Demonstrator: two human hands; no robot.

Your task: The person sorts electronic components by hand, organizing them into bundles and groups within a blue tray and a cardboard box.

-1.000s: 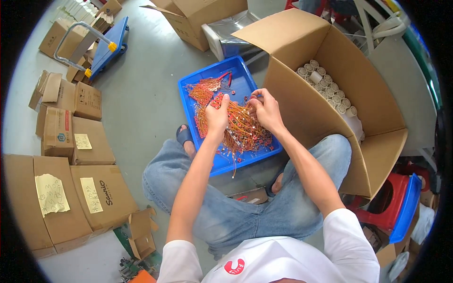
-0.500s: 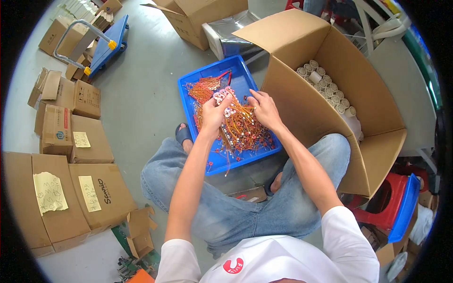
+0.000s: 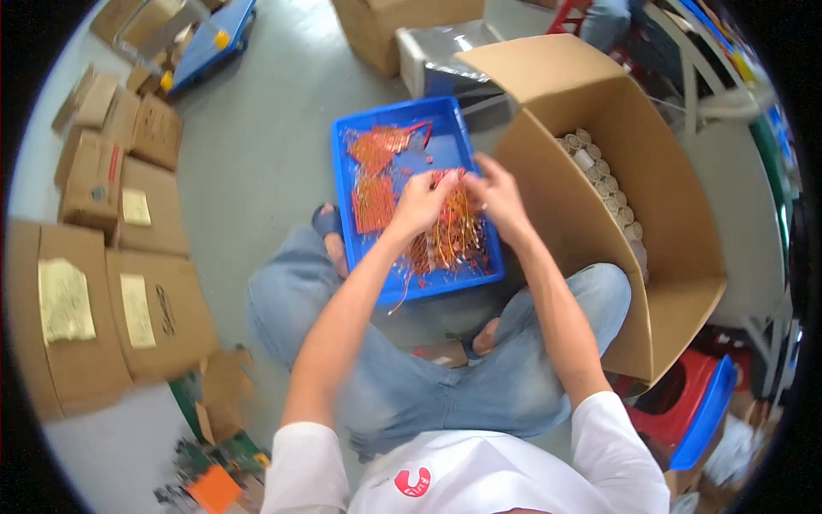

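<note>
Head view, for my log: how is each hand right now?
Left hand: closed, holding a bunch of orange wires.
Right hand: beside the bunch, fingers blurred; grip cannot be told.

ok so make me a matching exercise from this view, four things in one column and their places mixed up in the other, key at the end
1. bundle of orange wires
2. white cylinders
3. red stool
4. blue trolley

A. lower right
B. inside the open carton
C. upper left
D. at the left hand, over the blue tray

Pairs: 1-D, 2-B, 3-A, 4-C
</note>
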